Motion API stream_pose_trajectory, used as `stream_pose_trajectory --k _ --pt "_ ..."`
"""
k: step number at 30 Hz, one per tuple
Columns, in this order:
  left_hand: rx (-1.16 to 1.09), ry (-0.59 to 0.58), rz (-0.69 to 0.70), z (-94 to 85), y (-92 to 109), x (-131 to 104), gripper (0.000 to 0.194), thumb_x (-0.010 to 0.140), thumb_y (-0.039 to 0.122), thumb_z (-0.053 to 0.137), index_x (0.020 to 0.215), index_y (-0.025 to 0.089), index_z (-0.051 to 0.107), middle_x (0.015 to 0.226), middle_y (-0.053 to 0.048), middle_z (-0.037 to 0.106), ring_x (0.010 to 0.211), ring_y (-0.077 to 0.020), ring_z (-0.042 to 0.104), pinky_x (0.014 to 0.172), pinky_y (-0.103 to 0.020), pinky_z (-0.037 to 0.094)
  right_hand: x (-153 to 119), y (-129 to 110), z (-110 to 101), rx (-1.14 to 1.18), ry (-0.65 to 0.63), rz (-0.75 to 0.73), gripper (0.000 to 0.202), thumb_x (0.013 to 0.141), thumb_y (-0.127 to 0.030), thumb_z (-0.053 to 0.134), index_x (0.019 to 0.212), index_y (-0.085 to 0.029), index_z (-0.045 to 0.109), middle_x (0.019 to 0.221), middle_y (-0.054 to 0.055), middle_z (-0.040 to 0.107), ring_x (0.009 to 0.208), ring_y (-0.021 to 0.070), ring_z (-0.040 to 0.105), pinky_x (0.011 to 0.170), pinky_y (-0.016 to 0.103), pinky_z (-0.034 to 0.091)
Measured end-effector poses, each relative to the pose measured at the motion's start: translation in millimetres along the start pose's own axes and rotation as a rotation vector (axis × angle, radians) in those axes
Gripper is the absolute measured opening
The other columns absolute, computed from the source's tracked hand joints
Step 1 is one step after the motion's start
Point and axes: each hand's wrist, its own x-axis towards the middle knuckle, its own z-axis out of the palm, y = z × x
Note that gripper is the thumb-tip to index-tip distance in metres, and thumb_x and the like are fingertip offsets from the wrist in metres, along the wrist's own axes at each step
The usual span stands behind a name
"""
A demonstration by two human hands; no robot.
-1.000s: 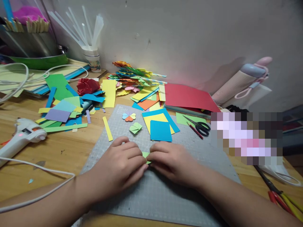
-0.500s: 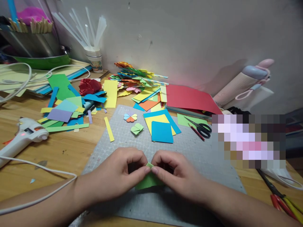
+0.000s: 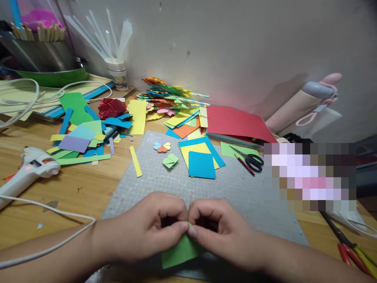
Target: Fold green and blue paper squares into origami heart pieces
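Head view shows me both bare hands low at the centre, thumbs pointing inward and nearly meeting. I see the left hand [image 3: 150,228] clamped with thumb and curled fingers on the upper edge of a green, flat-sided piece of paper [image 3: 180,254]; the right hand [image 3: 225,234] pinches the same edge just beside it. The green piece slopes down toward me below the thumbs, over the near part of a grey gridded cutting mat [image 3: 244,200]; whether its lower edge touches the mat, I cannot tell.

Beyond the hands on the mat, I make out a small folded light-green paper shape [image 3: 170,161], with a multicoloured paper flower [image 3: 162,147] just behind it. To their right, a blue paper square [image 3: 202,165] overlaps a yellow paper sheet [image 3: 188,148]. Farther right lie black-handled scissors [image 3: 254,162] and a slim red pencil [image 3: 245,165]. Off the mat at left, I have a white glue gun [image 3: 35,165] on the wooden table [image 3: 88,184].
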Motion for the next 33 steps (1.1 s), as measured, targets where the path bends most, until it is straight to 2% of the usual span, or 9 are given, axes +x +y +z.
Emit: stream_pose_trajectory --k 6,11,17,22,29,33 --pt "0.041 0.106 0.014 -1.4 1.1 2.6 0.022 0.086 0.022 0.042 0.065 0.018 0.041 0.062 0.005 0.039 0.058 -0.0102 0.038 0.053 -0.022 0.031 3.9 2.2 -2.5 0.017 0.06 -0.008 0.017 0.079 -0.027 0.056 0.067 -0.017 0.05 0.063 -0.003 0.045 0.059 0.0109 0.04 0.055 0.024 0.035" --pt "0.058 -0.003 0.004 -0.7 3.1 3.1 0.024 0.086 0.022 0.042 0.063 0.018 0.039 0.061 0.005 0.039 0.061 -0.0106 0.04 0.056 -0.022 0.033 3.1 3.9 -1.1 0.046 -0.021 0.0 0.028 0.083 -0.038 0.056 0.065 -0.017 0.048 0.061 -0.004 0.042 0.058 0.0106 0.037 0.054 0.023 0.034" --pt "0.004 0.067 -0.042 -1.0 -1.6 3.2 0.02 0.087 0.026 0.045 0.069 0.018 0.047 0.063 0.005 0.04 0.059 -0.0101 0.039 0.053 -0.021 0.032 3.0 5.9 -3.8 -0.022 0.071 -0.063 0.024 0.085 -0.031 0.05 0.066 -0.017 0.049 0.063 -0.002 0.045 0.06 0.0117 0.041 0.057 0.025 0.035" --pt "0.07 0.014 -0.018 -1.1 -3.0 2.2 0.02 0.086 0.024 0.047 0.068 0.017 0.05 0.062 0.004 0.045 0.062 -0.0108 0.044 0.058 -0.022 0.034 3.4 3.5 -5.6 -0.065 0.016 -0.035 0.014 0.081 -0.023 0.054 0.069 -0.016 0.052 0.061 -0.003 0.045 0.058 0.0106 0.04 0.054 0.023 0.034" --pt "-0.052 0.121 -0.1 -1.4 -1.9 1.9 0.023 0.085 0.032 0.051 0.069 0.016 0.054 0.062 0.003 0.047 0.058 -0.0102 0.043 0.053 -0.021 0.034 2.7 4.3 -7.2 0.019 0.077 -0.074 0.02 0.083 -0.029 0.056 0.069 -0.015 0.054 0.064 -0.002 0.048 0.059 0.0104 0.042 0.055 0.023 0.035" --pt "-0.039 0.088 -0.071 -1.6 -3.5 2.8 0.021 0.086 0.028 0.049 0.07 0.016 0.053 0.064 0.003 0.046 0.061 -0.0108 0.043 0.055 -0.022 0.034 2.6 4.4 -5.5 -0.072 0.122 -0.11 0.02 0.083 -0.026 0.054 0.066 -0.016 0.053 0.062 -0.001 0.049 0.058 0.0108 0.043 0.055 0.024 0.036"
